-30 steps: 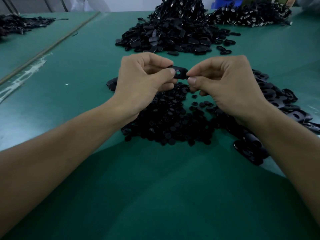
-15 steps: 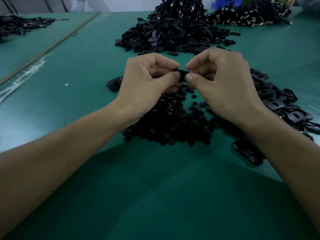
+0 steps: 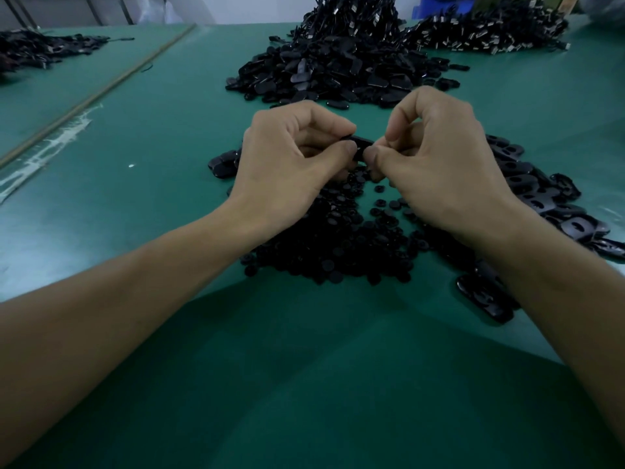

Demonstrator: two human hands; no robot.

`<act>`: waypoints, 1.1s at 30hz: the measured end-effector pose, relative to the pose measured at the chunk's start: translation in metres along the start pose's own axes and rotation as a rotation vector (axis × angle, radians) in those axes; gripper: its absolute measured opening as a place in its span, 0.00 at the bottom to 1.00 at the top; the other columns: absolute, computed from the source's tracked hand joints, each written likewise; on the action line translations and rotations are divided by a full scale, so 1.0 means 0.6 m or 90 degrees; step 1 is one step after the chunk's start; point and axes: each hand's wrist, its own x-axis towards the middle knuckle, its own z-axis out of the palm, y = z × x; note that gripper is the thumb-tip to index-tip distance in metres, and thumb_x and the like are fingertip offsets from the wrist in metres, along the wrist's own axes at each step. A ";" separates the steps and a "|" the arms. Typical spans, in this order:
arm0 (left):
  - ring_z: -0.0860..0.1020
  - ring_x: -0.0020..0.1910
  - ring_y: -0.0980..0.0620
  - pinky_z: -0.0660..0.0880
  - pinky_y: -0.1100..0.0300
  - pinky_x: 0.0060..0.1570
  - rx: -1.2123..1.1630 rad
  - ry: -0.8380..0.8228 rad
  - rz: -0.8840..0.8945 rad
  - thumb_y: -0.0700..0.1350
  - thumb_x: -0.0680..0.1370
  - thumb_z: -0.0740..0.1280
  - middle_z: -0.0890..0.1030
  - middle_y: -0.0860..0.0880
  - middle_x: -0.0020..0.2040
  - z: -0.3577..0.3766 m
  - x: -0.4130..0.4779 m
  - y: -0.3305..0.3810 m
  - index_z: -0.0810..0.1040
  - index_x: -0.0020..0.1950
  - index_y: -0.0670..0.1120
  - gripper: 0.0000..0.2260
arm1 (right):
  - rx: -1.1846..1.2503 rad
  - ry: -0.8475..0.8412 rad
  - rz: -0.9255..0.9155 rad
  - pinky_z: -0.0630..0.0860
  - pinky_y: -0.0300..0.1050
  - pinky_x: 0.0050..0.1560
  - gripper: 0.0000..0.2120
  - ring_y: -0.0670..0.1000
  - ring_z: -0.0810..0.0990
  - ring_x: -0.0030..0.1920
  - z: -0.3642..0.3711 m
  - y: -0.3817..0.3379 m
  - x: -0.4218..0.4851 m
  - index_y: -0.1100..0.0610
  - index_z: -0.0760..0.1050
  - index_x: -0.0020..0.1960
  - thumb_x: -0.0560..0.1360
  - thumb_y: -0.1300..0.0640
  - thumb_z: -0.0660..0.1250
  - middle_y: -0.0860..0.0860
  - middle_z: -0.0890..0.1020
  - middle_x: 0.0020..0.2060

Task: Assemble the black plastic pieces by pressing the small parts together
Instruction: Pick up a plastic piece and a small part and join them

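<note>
Closest in, both forearms cross the bare green tabletop (image 3: 304,384) and pass over a loose heap of small round parts (image 3: 338,245); a careless wrist could nudge these and scatter them toward the edge. Just above that heap the left hand (image 3: 291,167) and right hand (image 3: 436,164) meet, each with fingers curled in and thumb against forefinger, pinching opposite ends of one black plastic piece (image 3: 360,145) held in the air between them. The grip covers only the tips of the piece, so uneven thumb pressure could seat the insert crooked, or let the piece spring free and drop into the heap below, where black on black would make it hard to find. Whether a small part is in the piece at all, and whether it has clicked home, I cannot tell: the thumbs cover the joint and the light is dim. The right forearm hides part of a row of oval shells (image 3: 527,184), so their number is unclear. Farther off, a large pile (image 3: 338,69) of dark pieces blurs into one mass, and behind it a far right pile (image 3: 490,32) and a far left pile (image 3: 40,49) are too small to make out, the middle one cut off by the top edge.
</note>
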 end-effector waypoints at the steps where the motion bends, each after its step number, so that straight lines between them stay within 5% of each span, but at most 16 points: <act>1: 0.86 0.40 0.48 0.83 0.55 0.43 0.002 0.001 0.005 0.37 0.75 0.74 0.87 0.48 0.40 0.000 0.000 0.000 0.82 0.46 0.49 0.07 | 0.012 -0.004 0.005 0.81 0.55 0.43 0.14 0.54 0.83 0.43 0.000 0.001 0.001 0.47 0.68 0.42 0.76 0.59 0.72 0.54 0.83 0.42; 11: 0.86 0.42 0.53 0.83 0.54 0.48 0.067 -0.027 0.037 0.37 0.75 0.74 0.86 0.49 0.43 0.003 -0.003 0.001 0.80 0.46 0.51 0.09 | 0.026 -0.015 0.019 0.81 0.58 0.44 0.14 0.54 0.84 0.41 -0.002 0.007 0.003 0.49 0.69 0.41 0.75 0.59 0.74 0.54 0.84 0.40; 19: 0.83 0.40 0.56 0.80 0.63 0.44 0.161 -0.011 0.079 0.37 0.74 0.75 0.84 0.53 0.41 0.003 -0.009 0.004 0.79 0.47 0.49 0.08 | 0.048 0.013 0.041 0.84 0.53 0.42 0.16 0.48 0.85 0.36 0.003 0.008 0.000 0.51 0.69 0.41 0.73 0.60 0.77 0.52 0.85 0.36; 33: 0.83 0.41 0.60 0.80 0.64 0.47 0.219 0.037 0.072 0.40 0.73 0.75 0.84 0.55 0.41 -0.002 -0.007 -0.005 0.81 0.51 0.50 0.09 | 0.138 -0.091 -0.006 0.84 0.55 0.47 0.10 0.51 0.87 0.40 0.009 0.011 0.002 0.53 0.72 0.45 0.78 0.66 0.68 0.55 0.86 0.36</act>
